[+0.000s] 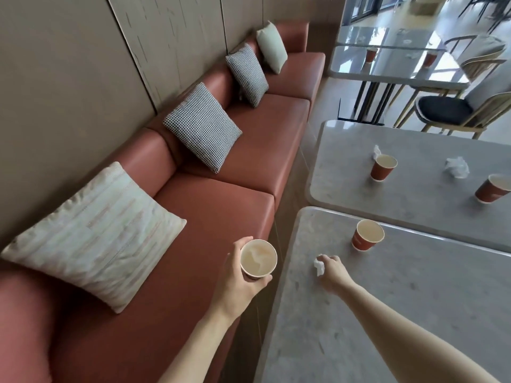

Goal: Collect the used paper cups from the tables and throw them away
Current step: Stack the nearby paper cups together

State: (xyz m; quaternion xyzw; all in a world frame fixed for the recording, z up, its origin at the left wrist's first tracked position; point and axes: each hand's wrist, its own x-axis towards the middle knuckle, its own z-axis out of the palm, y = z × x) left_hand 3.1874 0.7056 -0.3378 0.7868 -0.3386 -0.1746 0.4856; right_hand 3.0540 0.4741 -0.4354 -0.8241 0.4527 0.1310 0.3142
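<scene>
My left hand (237,280) holds a red paper cup (258,258) upright over the gap between sofa and table; a crumpled tissue lies inside it. My right hand (333,268) rests on the near grey table (387,313), fingers closed on a white crumpled tissue (319,265). Another red paper cup (367,234) stands just beyond that hand. On the second table (345,150) stand two more red cups (383,167) (493,189), with tissue scraps (457,167) (376,150) beside them. Two further cups (371,54) (430,58) stand on the far glossy table.
A long red sofa (235,167) with several cushions runs along the wall at left. A narrow aisle separates it from the tables. Wooden chairs (453,106) stand at the right behind the second table.
</scene>
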